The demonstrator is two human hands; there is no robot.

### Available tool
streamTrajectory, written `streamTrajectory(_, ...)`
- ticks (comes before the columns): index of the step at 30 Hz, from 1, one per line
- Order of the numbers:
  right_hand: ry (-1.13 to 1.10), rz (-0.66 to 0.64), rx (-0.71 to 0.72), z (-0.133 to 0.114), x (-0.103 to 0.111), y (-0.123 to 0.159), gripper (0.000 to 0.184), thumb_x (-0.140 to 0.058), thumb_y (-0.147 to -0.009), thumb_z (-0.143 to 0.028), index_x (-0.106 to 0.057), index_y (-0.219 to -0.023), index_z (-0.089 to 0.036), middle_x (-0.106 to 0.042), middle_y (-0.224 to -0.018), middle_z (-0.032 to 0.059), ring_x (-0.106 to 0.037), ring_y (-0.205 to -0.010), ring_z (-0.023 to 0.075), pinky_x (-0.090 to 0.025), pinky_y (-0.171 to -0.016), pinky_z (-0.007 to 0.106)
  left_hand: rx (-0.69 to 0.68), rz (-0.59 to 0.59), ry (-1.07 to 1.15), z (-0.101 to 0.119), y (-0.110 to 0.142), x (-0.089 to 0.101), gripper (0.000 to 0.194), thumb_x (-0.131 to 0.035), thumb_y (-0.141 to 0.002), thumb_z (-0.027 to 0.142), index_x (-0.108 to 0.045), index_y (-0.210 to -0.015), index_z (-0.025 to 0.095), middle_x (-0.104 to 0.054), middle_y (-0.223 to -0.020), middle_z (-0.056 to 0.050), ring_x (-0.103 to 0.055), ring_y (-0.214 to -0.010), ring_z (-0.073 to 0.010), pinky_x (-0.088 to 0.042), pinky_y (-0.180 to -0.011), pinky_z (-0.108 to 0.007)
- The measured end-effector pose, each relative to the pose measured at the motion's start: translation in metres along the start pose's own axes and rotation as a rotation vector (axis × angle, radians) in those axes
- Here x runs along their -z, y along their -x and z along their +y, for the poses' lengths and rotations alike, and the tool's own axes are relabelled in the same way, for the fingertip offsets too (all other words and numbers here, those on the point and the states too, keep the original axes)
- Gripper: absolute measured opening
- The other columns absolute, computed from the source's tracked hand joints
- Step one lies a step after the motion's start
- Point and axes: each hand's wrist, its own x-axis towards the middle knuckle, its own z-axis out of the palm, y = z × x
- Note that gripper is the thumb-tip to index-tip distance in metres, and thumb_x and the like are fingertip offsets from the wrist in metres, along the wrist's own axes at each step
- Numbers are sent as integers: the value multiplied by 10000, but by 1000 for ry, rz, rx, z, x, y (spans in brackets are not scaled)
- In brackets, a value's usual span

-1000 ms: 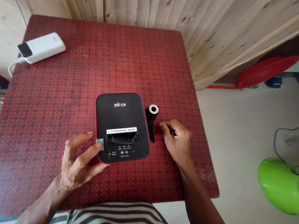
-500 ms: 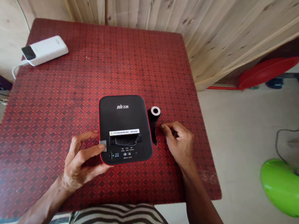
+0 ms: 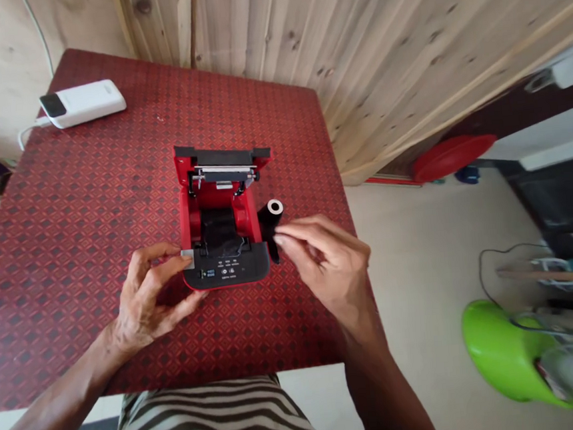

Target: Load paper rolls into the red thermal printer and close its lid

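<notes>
A black and red printer (image 3: 227, 267) stands on the table with its lid (image 3: 226, 157) raised, baring a red inner bay with a dark black sheet or roll in it. My left hand (image 3: 145, 294) grips the printer's front left corner, forefinger on the grey button (image 3: 188, 258) and thumb at the front edge. Close against the printer's right side stands a black roll (image 3: 269, 218) with a white-ringed core, its loose end hanging toward me. My right hand (image 3: 328, 258) is closed in a pinch, fingertips at the roll's edge; whether anything is between them is hidden.
The table (image 3: 128, 188) has a red patterned cover. At its far left corner lies a white power bank (image 3: 87, 103) with a cable. A wooden plank wall (image 3: 271, 42) borders the far side. On the floor to the right is a green plastic object (image 3: 503, 350).
The printer's lid has swung up, showing the inside. My right hand has moved left toward the black roll. My left hand keeps its grip on the printer, and the view has shifted.
</notes>
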Motion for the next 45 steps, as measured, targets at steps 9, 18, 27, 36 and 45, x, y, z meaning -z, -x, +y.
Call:
streamTrajectory(9,413,-732,185,-43,-59,-86,146,-620,-1009,-113,-752,-1067,-140,-782,-1010,124,-738,-846,244,-535,-705,353,-19,-66,-98,-6,8,-8,934,-844,-848,462,-355,-1625,289,-531,-1463,-184,-616,-1279,-310,-619,-998,-445)
streamTrajectory(18,454,-855,168,-48,-52,-100,159,-636,-999,-191,-747,-1101,-142,-784,-1112,119,-771,-979,282,-557,-765,355,11,-102,-112,-5,13,-7,837,-768,-927,413,-344,-1638,291,-528,-1476,-182,-599,-1294,-293,-628,-978,-429)
streamTrajectory(27,-83,-359,113,-48,5,-60,172,-727,-965,-201,-745,-1136,-209,-793,-1094,53,-754,-919,190,-571,-774,309,1,-120,-94,-5,9,-4,819,-746,-941,402,-343,-1642,274,-532,-1459,-195,-632,-1253,-301,-631,-970,-443)
streamTrajectory(36,-547,-296,-311,1,33,38,299,-846,-856,-225,-760,-1139,-270,-805,-1070,25,-754,-996,202,-583,-891,356,-27,-76,-103,-10,4,-5,900,-883,-818,391,-436,-1590,276,-548,-1482,-162,-654,-1210,-284,-649,-955,-417)
streamTrajectory(45,-400,-284,-361,9,-17,67,177,-770,-930,-246,-729,-1101,-230,-763,-965,15,-688,-746,135,-604,-743,293,-105,-68,-137,-9,-9,-4,976,-922,-774,382,-419,-1604,288,-562,-1470,-148,-620,-1272,-317,-628,-957,-448)
